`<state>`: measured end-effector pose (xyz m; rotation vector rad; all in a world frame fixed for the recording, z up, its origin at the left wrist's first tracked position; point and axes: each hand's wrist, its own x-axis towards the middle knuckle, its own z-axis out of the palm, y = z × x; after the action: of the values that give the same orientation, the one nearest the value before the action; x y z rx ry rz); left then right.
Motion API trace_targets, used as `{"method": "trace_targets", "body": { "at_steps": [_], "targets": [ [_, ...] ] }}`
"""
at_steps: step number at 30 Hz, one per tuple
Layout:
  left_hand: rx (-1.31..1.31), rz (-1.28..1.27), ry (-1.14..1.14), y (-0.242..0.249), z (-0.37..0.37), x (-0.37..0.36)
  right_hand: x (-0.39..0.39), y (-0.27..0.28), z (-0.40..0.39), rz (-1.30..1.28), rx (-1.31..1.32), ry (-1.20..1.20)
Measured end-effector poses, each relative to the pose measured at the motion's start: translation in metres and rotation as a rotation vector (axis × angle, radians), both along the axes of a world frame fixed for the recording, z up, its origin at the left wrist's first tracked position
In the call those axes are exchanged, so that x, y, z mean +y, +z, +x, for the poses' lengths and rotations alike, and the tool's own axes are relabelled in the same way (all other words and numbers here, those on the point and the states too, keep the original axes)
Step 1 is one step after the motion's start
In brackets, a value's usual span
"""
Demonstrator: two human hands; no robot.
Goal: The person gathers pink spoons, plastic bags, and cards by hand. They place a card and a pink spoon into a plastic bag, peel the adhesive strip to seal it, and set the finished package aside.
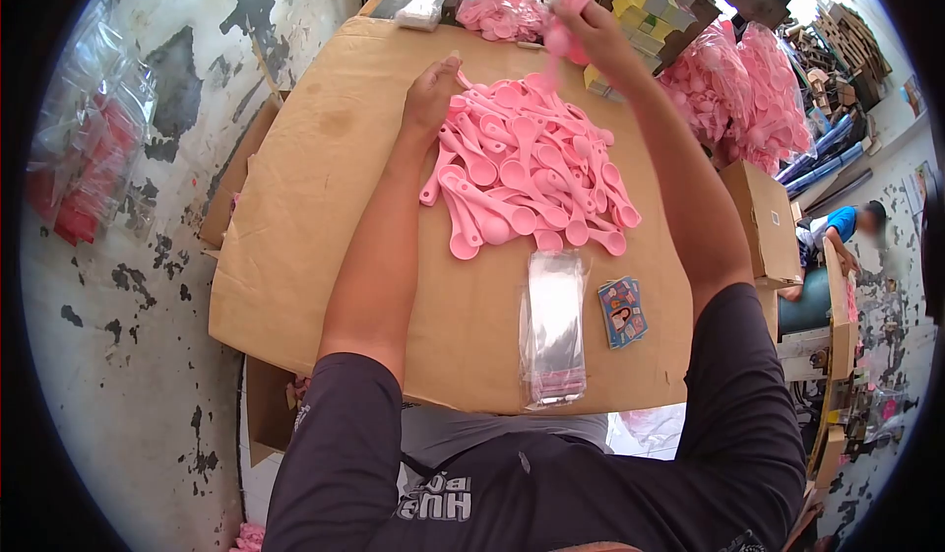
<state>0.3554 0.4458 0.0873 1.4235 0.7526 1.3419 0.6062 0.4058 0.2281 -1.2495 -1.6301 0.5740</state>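
A heap of pink plastic measuring spoons (527, 163) lies on the cardboard-covered table (295, 257). My right hand (596, 38) is raised past the heap's far right side, its fingers closed on pink spoons (579, 0). Some pink below that hand is smeared by motion. At the heap's far left edge is my left hand (430, 97), fingers curled in; whether anything small sits in them is hidden. Nearer my body lie a stack of clear plastic sleeves (556, 321) and, to its right, a small pile of printed cards (621, 313).
A clear bag of pink spoons (500, 5) stands at the table's far edge, beside a white packet (423, 7). Larger filled bags (743, 89) and a cardboard box (760, 222) are on the right. Another person (842, 227) sits farther right. A peeling wall (128, 306) borders the left.
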Motion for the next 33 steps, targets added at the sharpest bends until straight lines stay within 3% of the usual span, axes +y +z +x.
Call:
{"method": "trace_targets", "body": {
  "at_steps": [4,6,8,10,13,16,18,22,24,25,26,28,32,33],
  "targets": [
    [-0.011,0.005,0.000,-0.004,0.000,0.006,-0.042,0.015,0.021,-0.292,-0.165,0.020],
    [0.036,-0.003,-0.017,-0.003,0.002,0.006,-0.044,0.004,0.028,-0.420,-0.516,0.043],
    [0.005,0.027,0.009,-0.001,0.001,0.003,-0.033,-0.018,0.025,-0.342,-0.490,0.002],
    [-0.022,0.009,0.002,-0.003,0.003,0.006,-0.005,-0.035,0.017,-0.029,-0.590,-0.028],
    [-0.049,-0.035,-0.015,-0.011,0.000,0.012,0.019,-0.043,-0.029,-0.065,-0.556,0.077],
    [-0.101,-0.134,-0.029,-0.010,-0.002,0.014,0.042,-0.060,-0.071,-0.180,-0.646,0.034],
    [-0.147,-0.209,-0.031,-0.005,-0.006,0.010,0.056,-0.084,-0.089,0.040,-0.861,-0.018],
    [-0.250,-0.254,-0.009,0.003,-0.007,0.006,0.063,-0.095,-0.099,0.021,-0.817,-0.084],
    [-0.264,-0.251,-0.024,0.002,-0.007,0.006,0.063,-0.078,-0.090,-0.058,-0.443,-0.044],
    [-0.267,-0.242,-0.015,0.002,-0.007,0.005,0.063,-0.070,-0.082,0.025,-0.285,-0.026],
    [-0.268,-0.234,-0.008,0.002,-0.006,0.004,0.059,-0.062,-0.072,0.023,-0.288,-0.032],
    [-0.250,-0.231,-0.022,0.005,-0.006,0.002,0.045,-0.040,-0.049,0.352,-0.300,-0.067],
    [-0.204,-0.191,0.026,-0.009,-0.002,0.014,-0.015,-0.011,-0.003,0.304,-0.416,-0.205],
    [-0.206,-0.191,0.016,-0.010,-0.001,0.014,-0.024,-0.014,0.012,0.144,-0.447,-0.118]
  ]
}}
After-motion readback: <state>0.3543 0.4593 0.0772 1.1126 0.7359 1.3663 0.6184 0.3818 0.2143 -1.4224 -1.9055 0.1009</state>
